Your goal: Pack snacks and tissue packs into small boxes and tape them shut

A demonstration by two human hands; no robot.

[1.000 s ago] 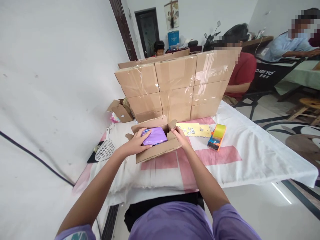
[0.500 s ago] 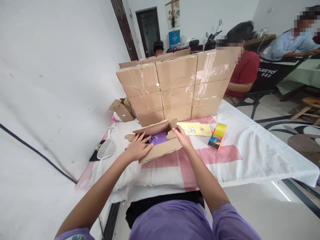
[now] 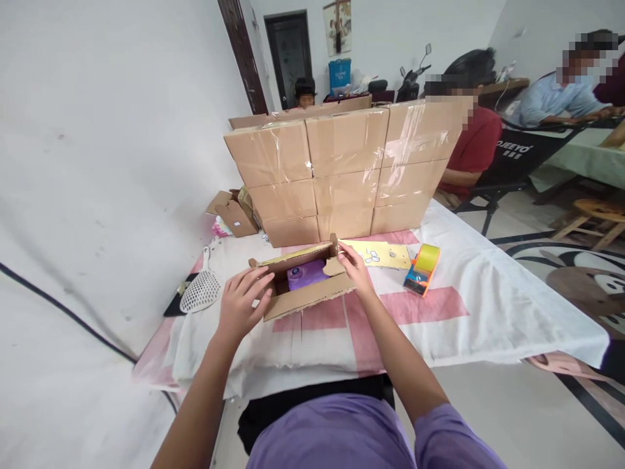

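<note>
A small open cardboard box [image 3: 307,296] lies on the table in front of me, its top flaps raised. Inside it rests a purple packet or box [image 3: 306,274] with a dark round mark; its exact kind I cannot make out. My left hand [image 3: 244,298] is at the box's left end, fingers spread and apart, touching or close to the end flap. At the other end, my right hand [image 3: 355,267] grips the right end flap between thumb and fingers. A tape dispenser [image 3: 422,270] with yellow tape stands to the right.
Taped cardboard boxes [image 3: 346,172] form a wall behind the work. A yellow printed card [image 3: 383,254] lies right of the small box. On the left are a white strainer [image 3: 201,290] and another open carton [image 3: 237,213]. A person in red [image 3: 476,150] sits beyond the table.
My left hand has drawn back left from over the purple item to the box's left end, uncovering more of the inside. My right hand stays at the right end flap.
</note>
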